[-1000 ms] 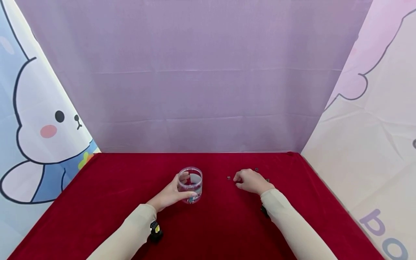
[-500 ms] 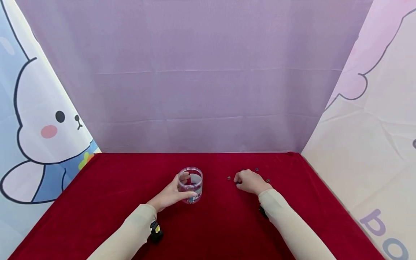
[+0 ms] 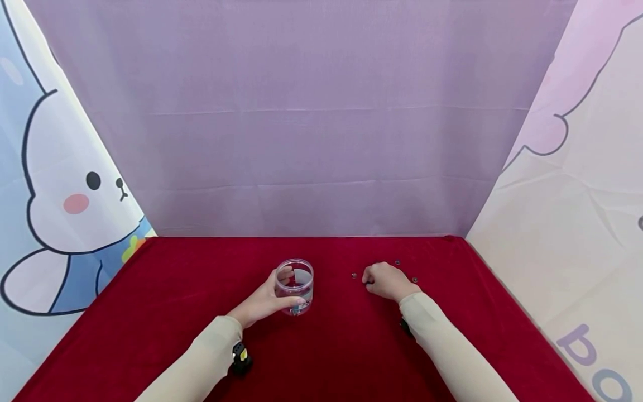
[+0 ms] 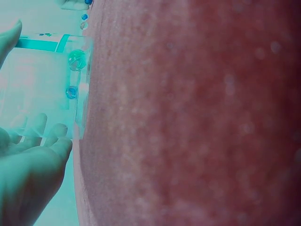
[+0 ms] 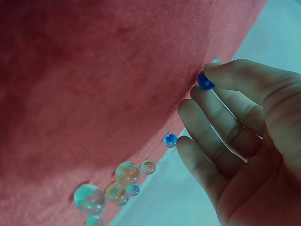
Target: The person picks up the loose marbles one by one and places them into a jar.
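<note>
A clear plastic jar (image 3: 294, 290) without a lid is held by my left hand (image 3: 261, 301), fingers round its far side and thumb on its near side. In the left wrist view, a green marble (image 4: 76, 60) and a blue marble (image 4: 71, 92) lie at the bottom of the jar. My right hand (image 3: 388, 280) is low over the cloth, right of the jar. A dark blue marble (image 5: 205, 81) is pinched between its thumb and a fingertip; the other fingers are loosely bent. Clear swirled marbles (image 5: 127, 173) rest on the cloth beside that hand.
Red cloth (image 3: 331, 346) covers the table. One small marble (image 3: 354, 275) lies left of the right hand, another marble (image 3: 397, 262) beyond it and a third marble (image 3: 414, 280) to its right. A lilac curtain (image 3: 306, 139) hangs behind; printed sheets flank both sides.
My right hand has shifted slightly toward me and left, uncovering the marble on its right. A dark marble now shows at its fingertips. The left hand and jar look still.
</note>
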Motion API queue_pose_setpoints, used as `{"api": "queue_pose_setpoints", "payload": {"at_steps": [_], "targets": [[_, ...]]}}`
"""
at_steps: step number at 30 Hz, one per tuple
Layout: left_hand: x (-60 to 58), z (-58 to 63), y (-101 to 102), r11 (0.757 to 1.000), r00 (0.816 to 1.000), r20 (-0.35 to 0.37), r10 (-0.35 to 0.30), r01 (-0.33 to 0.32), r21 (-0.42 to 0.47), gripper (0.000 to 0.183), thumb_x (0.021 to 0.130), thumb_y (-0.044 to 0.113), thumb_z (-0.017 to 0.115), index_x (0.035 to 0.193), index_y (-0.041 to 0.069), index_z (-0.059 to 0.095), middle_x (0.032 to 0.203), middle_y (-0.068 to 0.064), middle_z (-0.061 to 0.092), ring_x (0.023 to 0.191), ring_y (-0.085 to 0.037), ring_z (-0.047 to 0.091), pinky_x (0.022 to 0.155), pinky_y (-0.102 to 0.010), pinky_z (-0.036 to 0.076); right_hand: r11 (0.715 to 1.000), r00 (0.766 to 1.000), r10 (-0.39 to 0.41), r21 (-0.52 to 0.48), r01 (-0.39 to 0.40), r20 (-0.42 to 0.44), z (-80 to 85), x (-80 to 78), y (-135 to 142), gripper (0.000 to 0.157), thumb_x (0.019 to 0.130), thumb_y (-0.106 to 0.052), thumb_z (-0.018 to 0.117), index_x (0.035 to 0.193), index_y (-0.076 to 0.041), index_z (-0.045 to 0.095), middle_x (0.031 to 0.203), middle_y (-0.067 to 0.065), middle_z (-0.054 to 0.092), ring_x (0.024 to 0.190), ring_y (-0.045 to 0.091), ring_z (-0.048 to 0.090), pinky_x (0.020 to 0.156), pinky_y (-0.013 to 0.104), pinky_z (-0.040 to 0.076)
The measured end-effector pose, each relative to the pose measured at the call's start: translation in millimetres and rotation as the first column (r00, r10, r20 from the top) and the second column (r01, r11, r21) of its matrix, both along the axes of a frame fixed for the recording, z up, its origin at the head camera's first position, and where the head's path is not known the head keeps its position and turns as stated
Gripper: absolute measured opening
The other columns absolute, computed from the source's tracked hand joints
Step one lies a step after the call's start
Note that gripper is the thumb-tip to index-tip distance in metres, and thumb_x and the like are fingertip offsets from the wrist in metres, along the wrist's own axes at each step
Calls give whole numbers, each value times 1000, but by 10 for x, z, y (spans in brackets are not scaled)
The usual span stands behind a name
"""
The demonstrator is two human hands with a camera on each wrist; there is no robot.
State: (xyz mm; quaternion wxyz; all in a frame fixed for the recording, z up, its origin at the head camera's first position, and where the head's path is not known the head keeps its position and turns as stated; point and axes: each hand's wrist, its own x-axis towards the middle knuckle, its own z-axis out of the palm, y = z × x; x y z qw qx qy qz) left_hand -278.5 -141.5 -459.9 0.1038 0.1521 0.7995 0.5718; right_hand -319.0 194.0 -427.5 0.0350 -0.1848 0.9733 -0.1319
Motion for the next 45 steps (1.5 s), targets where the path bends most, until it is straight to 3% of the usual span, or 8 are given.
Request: {"api": "queue_pose_setpoints", "payload": {"at_steps": [19, 45], "targets": [[9, 5, 0, 1000, 1000, 6, 6, -6, 2, 94, 80, 39, 85, 153, 20, 28, 154, -4, 36, 137, -28, 37, 107, -55, 40, 1000, 999, 13, -28, -14, -30, 37, -7, -15, 9, 90, -10, 75, 98, -14, 74, 95, -4, 66, 87, 12, 61, 79, 35, 54], [2, 5, -8, 1000, 1000, 8, 0, 0, 2, 92, 82, 39, 84, 152, 20, 27, 154, -5, 35, 137, -30, 37, 104, -53, 43, 992, 985, 41, -112, -61, -167, 190, 91, -137, 12, 90, -15, 76, 102, -13, 74, 97, -5, 65, 84, 11, 58, 76, 30, 53]]}}
